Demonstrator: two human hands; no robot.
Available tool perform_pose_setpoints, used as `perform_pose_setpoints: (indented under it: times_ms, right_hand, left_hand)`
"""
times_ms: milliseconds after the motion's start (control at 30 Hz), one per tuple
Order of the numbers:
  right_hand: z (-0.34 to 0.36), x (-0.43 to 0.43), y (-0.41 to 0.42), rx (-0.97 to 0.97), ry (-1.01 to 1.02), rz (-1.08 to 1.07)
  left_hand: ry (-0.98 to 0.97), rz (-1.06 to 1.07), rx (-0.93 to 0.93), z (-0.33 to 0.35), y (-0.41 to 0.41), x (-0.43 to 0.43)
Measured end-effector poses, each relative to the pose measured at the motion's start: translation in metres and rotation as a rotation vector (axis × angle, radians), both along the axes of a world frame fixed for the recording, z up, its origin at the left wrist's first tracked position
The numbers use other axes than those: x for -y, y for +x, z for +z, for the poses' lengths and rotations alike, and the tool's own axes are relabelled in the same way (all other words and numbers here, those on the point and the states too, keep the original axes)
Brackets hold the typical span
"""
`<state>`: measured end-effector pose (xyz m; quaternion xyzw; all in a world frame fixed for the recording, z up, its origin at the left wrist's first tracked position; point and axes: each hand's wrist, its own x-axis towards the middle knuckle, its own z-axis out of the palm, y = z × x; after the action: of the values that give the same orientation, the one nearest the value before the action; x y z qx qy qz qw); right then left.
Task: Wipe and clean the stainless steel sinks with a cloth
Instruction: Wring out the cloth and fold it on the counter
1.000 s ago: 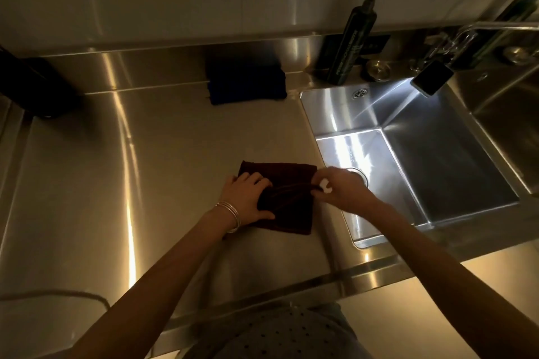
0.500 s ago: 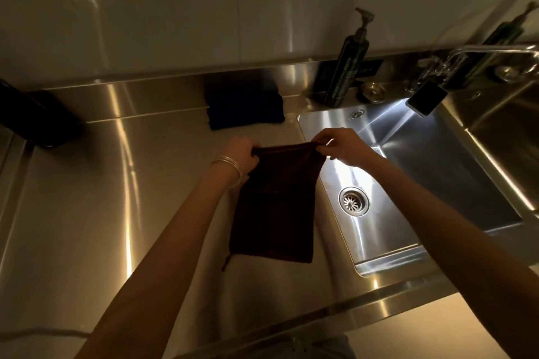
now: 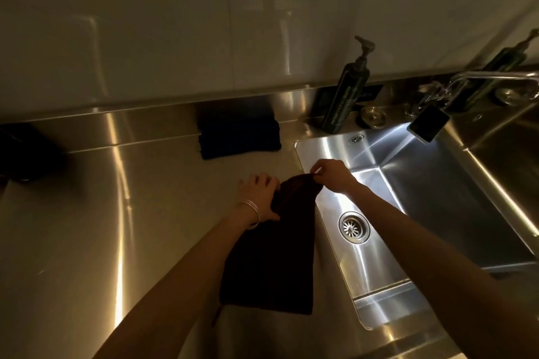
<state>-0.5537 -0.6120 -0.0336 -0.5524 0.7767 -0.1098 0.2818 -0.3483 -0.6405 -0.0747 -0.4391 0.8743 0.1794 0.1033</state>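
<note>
Left hand (image 3: 258, 198) now lower on limp, bunched dark cloth (image 3: 271, 265)

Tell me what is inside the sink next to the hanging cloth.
Visible in the sink: a drain strainer on its floor and an overflow vent on the back wall. The right hand and forearm hide part of the floor. The cloth hangs outside it.

We count two sinks, the lit sink (image 3: 437, 183) and the right sink (image 3: 513, 160), two pump bottles, the near bottle (image 3: 347, 96) and the far bottle (image 3: 507, 61), and two cloths, the red cloth (image 3: 271, 256) and the blue cloth (image 3: 239, 137). There is also one faucet (image 3: 493, 75), one drain (image 3: 353, 227), and perhaps two bangles (image 3: 251, 209), though the wrist is dim.
</note>
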Motion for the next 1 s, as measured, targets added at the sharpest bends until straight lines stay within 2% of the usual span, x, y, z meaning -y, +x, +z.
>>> perform_pose_setpoints:
  times_ms: [100, 267, 367, 533, 700, 833, 1000]
  right_hand:
    - [-0.013, -0.005, -0.008, 0.02, 0.094, -0.015]
    - [-0.019, -0.008, -0.011, 0.047, -0.019, -0.025]
    - [-0.02, -0.007, -0.011, 0.051, -0.018, 0.027]
    - [-0.02, -0.004, -0.01, 0.05, 0.034, 0.158]
    - [-0.028, -0.001, 0.02, -0.02, -0.152, 0.386]
    - [-0.033, 0.003, 0.047, 0.024, -0.171, 0.387]
    - [-0.021, -0.027, 0.043, 0.09, -0.393, 0.418]
  left_hand:
    - [0.083, 0.011, -0.073, 0.005, 0.008, 0.022]
    - [0.036, 0.184, -0.213, 0.006, 0.012, 0.045]
    - [0.009, 0.23, -0.273, 0.002, 0.018, 0.056]
    - [0.234, -0.003, -0.132, -0.002, 0.02, 0.073]
    - [0.275, -0.064, -0.255, -0.006, 0.02, 0.064]
    - [0.452, -0.001, -0.367, -0.006, 0.028, 0.058]
    - [0.435, -0.063, -0.36, -0.01, 0.033, 0.059]
